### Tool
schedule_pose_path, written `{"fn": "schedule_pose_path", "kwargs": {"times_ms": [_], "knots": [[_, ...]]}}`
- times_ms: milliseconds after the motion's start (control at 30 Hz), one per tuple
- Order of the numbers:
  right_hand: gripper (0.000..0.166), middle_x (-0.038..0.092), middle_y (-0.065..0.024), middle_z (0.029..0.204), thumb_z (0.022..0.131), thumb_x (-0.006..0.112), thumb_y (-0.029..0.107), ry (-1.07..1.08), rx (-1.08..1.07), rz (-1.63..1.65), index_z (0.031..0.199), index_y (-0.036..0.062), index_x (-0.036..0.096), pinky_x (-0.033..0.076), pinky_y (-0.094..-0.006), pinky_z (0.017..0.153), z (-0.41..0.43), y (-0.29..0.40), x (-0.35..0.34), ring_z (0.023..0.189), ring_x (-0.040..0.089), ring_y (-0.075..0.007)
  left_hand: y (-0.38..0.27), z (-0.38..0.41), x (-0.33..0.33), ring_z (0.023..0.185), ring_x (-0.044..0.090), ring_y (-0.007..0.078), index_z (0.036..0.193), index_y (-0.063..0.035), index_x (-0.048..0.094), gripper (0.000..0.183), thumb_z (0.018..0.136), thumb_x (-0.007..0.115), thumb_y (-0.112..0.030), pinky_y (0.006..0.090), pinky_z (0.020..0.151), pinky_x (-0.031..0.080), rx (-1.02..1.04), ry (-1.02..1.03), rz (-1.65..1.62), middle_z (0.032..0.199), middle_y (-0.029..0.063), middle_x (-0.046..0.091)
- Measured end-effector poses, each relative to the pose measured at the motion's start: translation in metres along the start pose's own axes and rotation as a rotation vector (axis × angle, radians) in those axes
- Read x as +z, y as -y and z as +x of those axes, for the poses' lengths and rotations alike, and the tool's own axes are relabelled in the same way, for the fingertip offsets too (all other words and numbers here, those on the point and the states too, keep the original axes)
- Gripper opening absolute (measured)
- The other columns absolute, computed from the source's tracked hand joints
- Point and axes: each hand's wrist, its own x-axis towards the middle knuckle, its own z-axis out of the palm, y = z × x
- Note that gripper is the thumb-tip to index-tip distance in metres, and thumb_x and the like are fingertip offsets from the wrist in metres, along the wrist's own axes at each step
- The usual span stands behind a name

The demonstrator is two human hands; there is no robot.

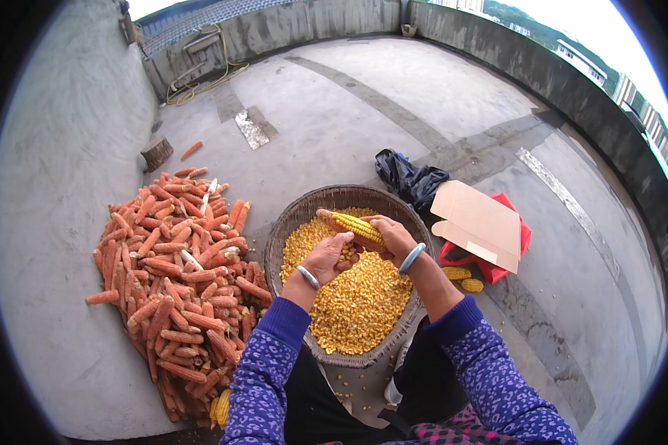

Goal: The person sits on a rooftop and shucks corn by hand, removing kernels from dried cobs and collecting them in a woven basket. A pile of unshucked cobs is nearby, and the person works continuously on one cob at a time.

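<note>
My right hand [392, 236] grips a partly shelled ear of corn [359, 225], its yellow rows facing up and bare reddish cob showing at the far tip and along the lower side. Under and beside the ear, my left hand [328, 258] is curled, with loose kernels showing at its fingers; whether it also grips the cob cannot be told. Both hands are over a round woven basket [278, 228] that holds a heap of yellow corn kernels [362, 303]. A large pile of bare reddish corn cobs [183, 272] lies to the left of the basket.
A black plastic bag [409, 178] and a cardboard piece [479, 222] on a red bag [526, 233] lie right of the basket, near yellow ears [471, 285]. More yellow corn [220, 409] lies at lower left. Farther off are a wood block [157, 154], a hose [186, 95] and a parapet [323, 25].
</note>
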Motion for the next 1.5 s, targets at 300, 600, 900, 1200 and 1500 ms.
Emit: {"fn": "schedule_pose_path", "kwargs": {"times_ms": [300,600,900,1200,1500], "knots": [[0.024,0.055,-0.0042,0.073,0.081,0.04,0.018,-0.088,-0.26,-0.198,0.095,0.0082,0.057,0.04,-0.0238,0.045,0.024,-0.036,0.006,0.065,0.053,-0.0116,0.007,0.003,-0.002,0.049,0.042,0.0081,0.079,-0.0003,0.049,0.018,0.08,0.035,-0.012,0.0168,0.037,0.03,-0.061,-0.052,-0.02,0.065,0.0041,0.048],[0.029,0.055,-0.0036,0.078,0.082,0.034,0.022,-0.005,0.096,0.216,0.102,0.0105,0.051,0.027,-0.0193,0.034,-0.003,0.002,-0.003,0.049,0.048,-0.0097,-0.017,-0.026,-0.004,0.068,0.05,0.0119,0.09,-0.0015,0.048,0.018,0.084,0.038,-0.016,0.0202,0.053,0.041,0.024,0.122,0.257,0.081,0.007,0.052],[0.027,0.053,-0.0024,0.077,0.081,0.036,0.021,-0.006,-0.044,0.15,0.101,0.0105,0.052,0.029,-0.0189,0.035,0.0,-0.007,0.003,0.052,0.046,-0.0072,-0.003,-0.012,0.001,0.075,0.049,0.0105,0.101,-0.0034,0.046,0.029,0.083,0.047,-0.025,0.0237,0.067,0.041,0.138,-0.021,0.438,0.087,0.0047,0.052],[0.028,0.052,-0.0025,0.08,0.08,0.038,0.027,0.096,0.102,0.164,0.1,0.0099,0.049,0.034,-0.021,0.046,0.015,-0.023,0.008,0.062,0.047,-0.009,0.006,-0.011,0.008,0.058,0.046,0.0077,0.092,-0.003,0.045,0.019,0.078,0.051,-0.013,0.0192,0.052,0.04,0.043,0.158,0.2,0.073,0.0009,0.049],[0.027,0.05,-0.0043,0.066,0.08,0.037,0.029,0.044,0.196,0.175,0.087,0.0065,0.051,0.031,-0.0221,0.039,0.014,-0.017,0.012,0.047,0.044,-0.0108,0.007,-0.012,0.014,0.055,0.047,0.0089,0.088,-0.0019,0.046,0.015,0.079,0.049,-0.013,0.0192,0.05,0.039,0.024,0.185,0.068,0.068,0.0013,0.049]]}}
